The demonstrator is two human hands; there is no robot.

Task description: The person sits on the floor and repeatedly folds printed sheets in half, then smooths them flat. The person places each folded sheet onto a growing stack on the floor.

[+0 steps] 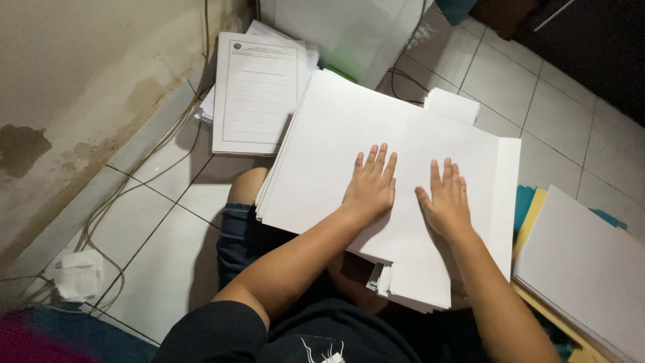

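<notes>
Stack of blank white sheets [336,134]: resting on the person's lap above the tiled floor [537,87]. Left hand [371,185] and right hand [445,202]: flat on the stack, fingers spread, side by side, gripping nothing. Ruled printed form [255,94]: beyond the stack's far-left corner. Second paper pile [591,262]: right of the stack.

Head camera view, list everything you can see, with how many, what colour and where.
paper stack: one, white, on the lap, under both hands
printed forms: one pile, white, floor at upper left
paper pile: one, white over yellow and teal sheets, right
cables: several, pale, along the wall
crumpled tissue: one, white, floor at lower left
floor tiles: white
left hand: flat on the stack
right hand: flat on the stack
</notes>
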